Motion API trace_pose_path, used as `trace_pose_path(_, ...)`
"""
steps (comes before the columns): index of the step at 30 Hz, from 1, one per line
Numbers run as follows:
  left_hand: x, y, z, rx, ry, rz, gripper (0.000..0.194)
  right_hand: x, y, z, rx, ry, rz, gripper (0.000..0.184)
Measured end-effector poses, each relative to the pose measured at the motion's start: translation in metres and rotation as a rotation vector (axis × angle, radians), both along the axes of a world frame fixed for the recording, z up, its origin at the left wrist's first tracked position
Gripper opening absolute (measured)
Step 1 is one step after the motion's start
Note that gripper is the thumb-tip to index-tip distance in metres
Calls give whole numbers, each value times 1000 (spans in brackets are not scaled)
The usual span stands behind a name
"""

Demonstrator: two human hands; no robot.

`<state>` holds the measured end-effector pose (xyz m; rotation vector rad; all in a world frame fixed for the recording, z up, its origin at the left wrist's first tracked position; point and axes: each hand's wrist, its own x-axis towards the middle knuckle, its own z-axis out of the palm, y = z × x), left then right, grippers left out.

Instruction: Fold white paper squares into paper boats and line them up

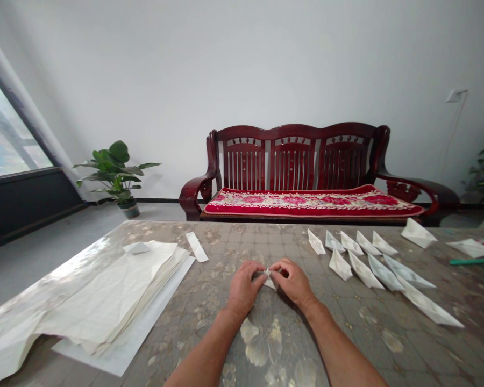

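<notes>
My left hand (pixel 244 287) and my right hand (pixel 292 282) meet at the middle of the table, and their fingertips pinch a small folded piece of white paper (pixel 269 280) from both sides. Much of the paper is hidden by my fingers. To the right stand several folded white paper boats (pixel 365 270) in loose rows. On the left lies a thick stack of large cream paper sheets (pixel 105 295), with a small folded paper (pixel 136 248) on top. A narrow white paper strip (pixel 196 246) lies just past the stack.
The table (pixel 242 236) has a glossy top with a mottled pattern. A green marker (pixel 470 261) lies near the right side. Beyond the table's far edge stand a dark red wooden bench (pixel 294 156) with a floral cushion and a potted plant (pixel 116 172).
</notes>
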<state>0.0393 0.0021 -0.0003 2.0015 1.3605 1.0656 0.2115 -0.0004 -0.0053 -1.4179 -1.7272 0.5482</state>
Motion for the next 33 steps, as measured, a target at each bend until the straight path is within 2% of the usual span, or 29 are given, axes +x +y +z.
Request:
trace_pose_path(6, 0, 0, 2, 8, -16, 18, 13, 1, 1, 1, -2, 2, 17, 18)
trace_pose_path(14, 1, 2, 1, -44, -84, 134, 12, 0, 3, -2, 69, 181, -13, 21)
trace_pose_path(19, 0, 4, 0, -40, -210, 176, 12, -1, 4, 0, 82, 298, -93, 22)
trace_pose_path(24, -1, 7, -3, -74, -305, 223, 15, 1, 5, 1, 93, 402, -187, 31)
trace_pose_path(28, 0, 10, -6, -116, -403, 208, 18, -1, 6, 2, 75, 453, -193, 34)
trace_pose_path(33, 3, 12, -5, -228, -654, 151, 25, -3, 7, -1, 28, 545, -207, 34)
